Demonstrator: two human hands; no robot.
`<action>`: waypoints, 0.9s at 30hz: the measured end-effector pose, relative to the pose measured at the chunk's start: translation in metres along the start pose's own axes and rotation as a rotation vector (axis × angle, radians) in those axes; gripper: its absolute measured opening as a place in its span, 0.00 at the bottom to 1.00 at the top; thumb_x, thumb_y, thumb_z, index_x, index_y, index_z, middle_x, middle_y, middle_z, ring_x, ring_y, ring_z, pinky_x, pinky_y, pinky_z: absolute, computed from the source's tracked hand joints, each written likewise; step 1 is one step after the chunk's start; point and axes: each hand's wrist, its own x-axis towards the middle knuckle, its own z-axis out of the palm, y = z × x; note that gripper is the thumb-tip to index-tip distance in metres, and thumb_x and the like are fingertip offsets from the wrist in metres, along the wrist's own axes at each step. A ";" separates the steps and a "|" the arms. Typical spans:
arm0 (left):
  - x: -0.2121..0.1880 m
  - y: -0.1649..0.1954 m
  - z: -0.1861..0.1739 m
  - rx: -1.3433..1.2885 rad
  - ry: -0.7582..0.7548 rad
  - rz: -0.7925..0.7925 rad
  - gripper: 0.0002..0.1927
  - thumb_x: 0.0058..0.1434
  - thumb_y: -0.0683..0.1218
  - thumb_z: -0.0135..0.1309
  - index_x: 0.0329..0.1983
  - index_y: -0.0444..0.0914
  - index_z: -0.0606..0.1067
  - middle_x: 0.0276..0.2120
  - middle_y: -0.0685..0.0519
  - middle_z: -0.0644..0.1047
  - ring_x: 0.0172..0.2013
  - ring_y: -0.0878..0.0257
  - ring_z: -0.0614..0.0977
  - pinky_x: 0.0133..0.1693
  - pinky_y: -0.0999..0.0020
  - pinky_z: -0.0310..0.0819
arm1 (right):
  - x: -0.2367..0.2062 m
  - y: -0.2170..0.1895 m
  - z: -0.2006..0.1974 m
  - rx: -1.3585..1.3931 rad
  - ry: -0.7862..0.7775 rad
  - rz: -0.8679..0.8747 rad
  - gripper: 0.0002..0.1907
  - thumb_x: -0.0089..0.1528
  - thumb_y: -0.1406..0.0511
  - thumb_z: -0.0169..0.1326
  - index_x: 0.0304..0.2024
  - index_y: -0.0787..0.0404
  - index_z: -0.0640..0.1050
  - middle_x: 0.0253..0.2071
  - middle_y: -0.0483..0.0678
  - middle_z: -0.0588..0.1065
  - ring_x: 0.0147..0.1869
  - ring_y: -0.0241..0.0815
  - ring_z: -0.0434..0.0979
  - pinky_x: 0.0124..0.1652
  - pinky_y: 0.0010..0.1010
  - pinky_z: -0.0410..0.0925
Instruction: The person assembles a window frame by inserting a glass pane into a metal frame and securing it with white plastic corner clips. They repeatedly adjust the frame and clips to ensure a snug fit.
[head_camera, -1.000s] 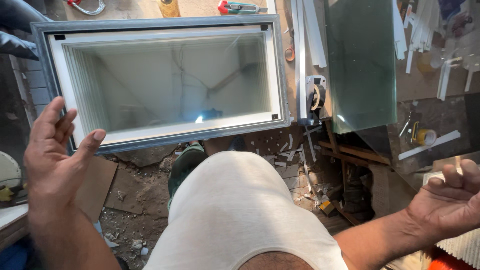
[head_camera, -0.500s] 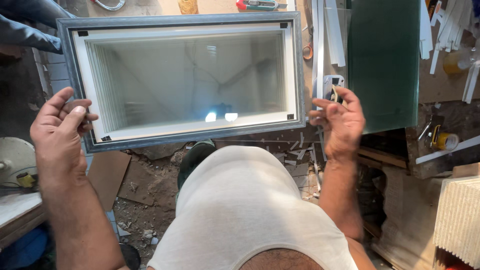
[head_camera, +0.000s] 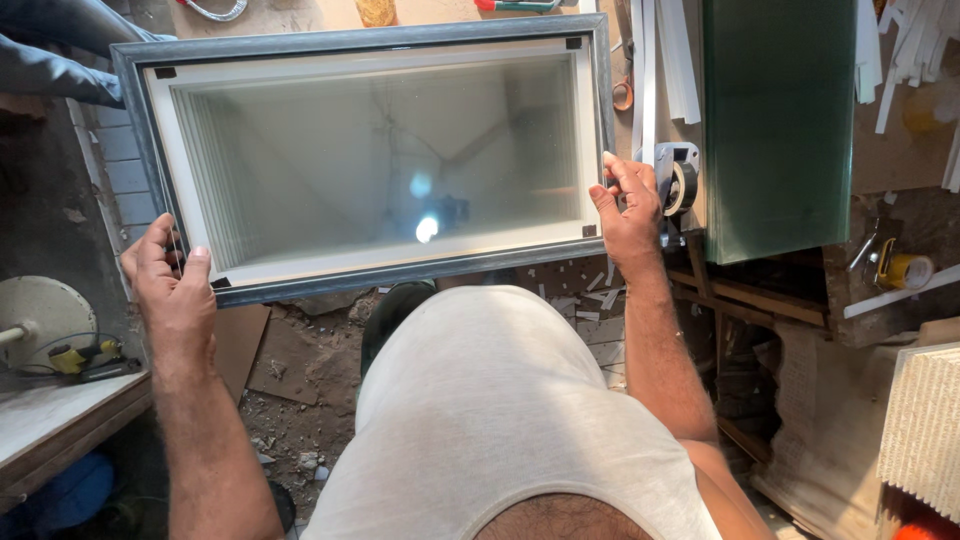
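Head view: grey-framed rectangular glass window pane (head_camera: 375, 150) fills upper centre of frame, long axis left-right, lying flat, glass facing up. Left hand (head_camera: 170, 290) clamps lower-left corner; right hand (head_camera: 628, 205) clamps right edge beside grey tape dispenser (head_camera: 678, 182). Half second ago both hands hung just off frame; now closed on it.

- A single view, from a camera worn on the person's head.
- It faces steeply down over the chest and both forearms, toward the rubble-strewn floor (head_camera: 300, 380).
- It sits close: the framed glass pane (head_camera: 380, 150) fills the upper half, the hands at its near corners.
- No second view shares the scene.
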 end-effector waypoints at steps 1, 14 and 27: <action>0.000 0.000 0.000 -0.002 0.001 -0.010 0.26 0.70 0.38 0.52 0.71 0.39 0.68 0.59 0.53 0.61 0.53 0.66 0.68 0.59 0.70 0.75 | 0.001 0.001 0.001 -0.001 -0.001 0.006 0.20 0.67 0.68 0.60 0.62 0.64 0.76 0.50 0.46 0.70 0.47 0.34 0.69 0.49 0.23 0.72; -0.001 -0.003 -0.007 0.312 -0.051 0.066 0.30 0.76 0.46 0.54 0.80 0.43 0.62 0.59 0.44 0.58 0.58 0.54 0.62 0.59 0.55 0.68 | 0.003 0.003 0.001 -0.018 -0.047 -0.006 0.22 0.70 0.68 0.58 0.66 0.62 0.74 0.50 0.46 0.68 0.48 0.33 0.68 0.43 0.19 0.71; 0.002 -0.079 -0.028 -0.325 -0.014 0.067 0.24 0.67 0.33 0.63 0.66 0.32 0.75 0.51 0.57 0.75 0.48 0.71 0.76 0.53 0.77 0.77 | -0.046 0.071 -0.030 -0.349 0.474 0.223 0.11 0.63 0.62 0.67 0.45 0.60 0.83 0.40 0.48 0.80 0.39 0.43 0.81 0.37 0.34 0.73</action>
